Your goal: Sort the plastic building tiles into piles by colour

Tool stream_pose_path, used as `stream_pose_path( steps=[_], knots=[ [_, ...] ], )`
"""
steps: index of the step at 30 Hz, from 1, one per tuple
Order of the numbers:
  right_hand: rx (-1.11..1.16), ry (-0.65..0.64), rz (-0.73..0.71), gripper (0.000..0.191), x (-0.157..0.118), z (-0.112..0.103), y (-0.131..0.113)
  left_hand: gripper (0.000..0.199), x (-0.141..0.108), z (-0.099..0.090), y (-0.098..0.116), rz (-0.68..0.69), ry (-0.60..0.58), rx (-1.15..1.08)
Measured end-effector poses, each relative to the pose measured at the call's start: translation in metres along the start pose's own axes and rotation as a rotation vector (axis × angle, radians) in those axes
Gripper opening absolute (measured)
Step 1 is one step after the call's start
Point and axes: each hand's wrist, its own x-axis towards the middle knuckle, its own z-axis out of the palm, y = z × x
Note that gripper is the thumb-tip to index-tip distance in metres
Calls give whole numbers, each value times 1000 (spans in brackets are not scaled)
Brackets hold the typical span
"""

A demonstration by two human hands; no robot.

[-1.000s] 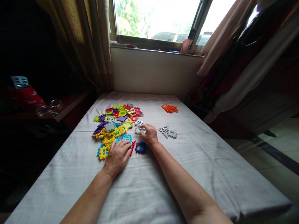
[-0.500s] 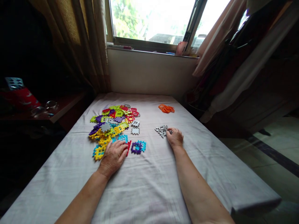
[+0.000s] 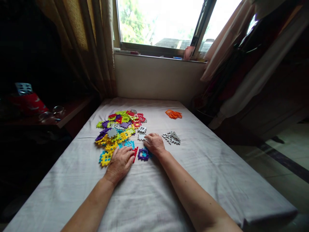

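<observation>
My left hand point(image 3: 120, 162) rests low on the near edge of a mixed heap of toothed plastic building tiles point(image 3: 125, 135), fingers spread, beside a red tile point(image 3: 135, 154). With its fingers bent together, my right hand point(image 3: 155, 144) pinches the right edge of a light grey square tile point(image 3: 141, 137). Another pale tile with a window pattern point(image 3: 142, 129) lies just behind that one. Close below the right hand is a purple frame tile point(image 3: 143, 154) overlapping a blue one, partly covered. A small pile of grey pieces point(image 3: 172, 137) sits to the right.
A pile of orange pieces point(image 3: 173, 114) lies at the back right of the cloth-covered table point(image 3: 207, 180). Past the far edge are a wall and a window sill with a pink cup point(image 3: 188, 52). A side surface with glasses point(image 3: 51, 114) stands left; hanging clothes are at right.
My right hand has moved left from the grey pile to the light grey tile, leaving a grey piece on the pile. The left hand stays by the red tile. The view has shifted slightly.
</observation>
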Motion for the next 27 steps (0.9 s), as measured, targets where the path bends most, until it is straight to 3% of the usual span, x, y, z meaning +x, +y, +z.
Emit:
stream_pose_path(
  steps=[4, 8, 15, 17, 20, 24, 27],
  knots=[
    [8, -24, 20, 14, 4, 3, -4, 25, 0, -1, -1, 6, 1, -13],
    [50, 102, 0, 18, -4, 0, 9, 26, -1, 0, -2, 4, 4, -19],
    [92, 317, 447, 31, -16, -26, 62, 26, -1, 1, -4, 14, -5, -12],
    [112, 333, 517, 31, -18, -28, 74, 26, -1, 0, -4, 11, -11, -9],
    [99, 383, 508, 32, -20, -25, 85, 27, -1, 0, -3, 10, -7, -9],
    [23, 577, 479, 34, -21, -23, 90, 27, -1, 0, -2, 8, 4, -11],
    [9, 573, 461, 34, -17, -25, 82, 27, 0, -1, -1, 3, 0, -19]
  ],
)
